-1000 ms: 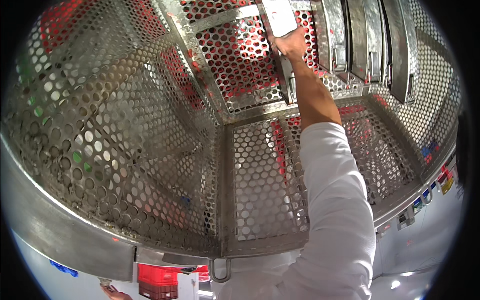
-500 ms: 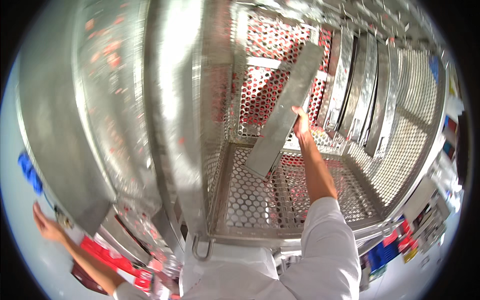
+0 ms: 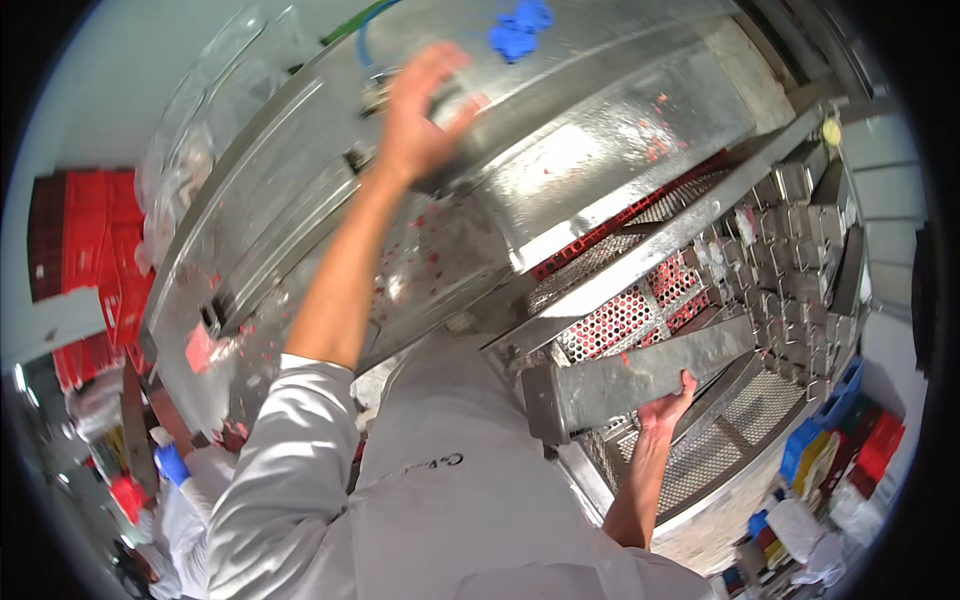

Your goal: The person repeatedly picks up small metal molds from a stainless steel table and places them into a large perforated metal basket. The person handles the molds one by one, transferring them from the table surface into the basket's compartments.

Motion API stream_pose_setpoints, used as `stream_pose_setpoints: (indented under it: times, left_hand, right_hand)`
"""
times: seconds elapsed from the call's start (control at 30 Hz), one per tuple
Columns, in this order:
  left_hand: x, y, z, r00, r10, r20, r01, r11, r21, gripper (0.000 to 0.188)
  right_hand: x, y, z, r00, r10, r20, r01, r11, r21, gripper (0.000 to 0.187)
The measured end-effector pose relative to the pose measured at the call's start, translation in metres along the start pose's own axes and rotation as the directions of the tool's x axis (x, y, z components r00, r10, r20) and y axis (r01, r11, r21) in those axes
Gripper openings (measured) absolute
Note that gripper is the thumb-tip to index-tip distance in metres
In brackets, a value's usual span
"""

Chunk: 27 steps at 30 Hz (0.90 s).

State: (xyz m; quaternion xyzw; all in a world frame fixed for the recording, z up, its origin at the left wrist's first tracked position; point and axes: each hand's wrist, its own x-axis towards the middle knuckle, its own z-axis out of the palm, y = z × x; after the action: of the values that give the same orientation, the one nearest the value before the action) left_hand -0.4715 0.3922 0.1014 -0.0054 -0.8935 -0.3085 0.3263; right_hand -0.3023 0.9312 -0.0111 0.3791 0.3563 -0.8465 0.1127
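Observation:
My right hand [image 3: 668,402] grips a long grey metal mould [image 3: 640,372] by its lower side, with the fingers partly hidden behind it. The mould lies slanted over a perforated metal cage [image 3: 705,470], its near end close to my apron. Inside the cage, at the right, are several metal moulds with wire handles [image 3: 790,270]. My left hand [image 3: 420,120] is slightly blurred, held over the steel table [image 3: 455,240] with fingers apart and nothing in it. Beyond it on the steel lies a crumpled blue glove-like thing [image 3: 520,30].
Red meat scraps dot the wet steel surface. At the left stand red crates [image 3: 100,235] beside clear plastic bags [image 3: 190,140]. A co-worker's blue-gloved hand [image 3: 172,463] shows at the lower left. Coloured crates [image 3: 880,445] stand at the right.
My view has turned left toward the steel table. The mould has come out toward my body, still in my right hand. My left hand has moved over the table.

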Motion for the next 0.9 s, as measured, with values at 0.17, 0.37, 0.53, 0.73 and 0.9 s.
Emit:
stream_pose_setpoints:
  times: [0.17, 0.37, 0.53, 0.73, 0.9]
  left_hand:
    - [-0.128, 0.081, -0.109, 0.739, -0.070, 0.670, 0.466, 0.772, -0.433, 0.038]
    - [-0.243, 0.010, -0.175, 0.983, -0.086, 0.160, 0.135, 0.935, -0.329, 0.023]
    - [-0.312, -0.087, -0.179, 0.741, -0.649, 0.175, 0.641, 0.603, -0.475, 0.013]
    - [-0.357, -0.103, -0.190, 0.821, -0.554, -0.135, 0.561, 0.828, 0.010, 0.021]
    - [-0.381, -0.118, -0.176, 0.823, -0.565, -0.059, 0.566, 0.806, 0.174, 0.020]
  right_hand:
    - [-0.057, 0.067, 0.128, 0.995, -0.092, 0.030, 0.093, 0.996, -0.008, 0.060]
    - [-0.032, 0.190, 0.247, 0.983, -0.001, 0.183, 0.068, 0.930, -0.361, 0.050]
    - [-0.037, 0.283, 0.290, 0.969, -0.213, 0.123, 0.211, 0.467, -0.858, 0.051]
    - [-0.092, 0.319, 0.321, 0.488, 0.466, 0.739, 0.763, -0.639, -0.101, 0.108]
    - [-0.057, 0.371, 0.347, 0.317, 0.796, 0.516, 0.671, -0.573, 0.471, 0.122]
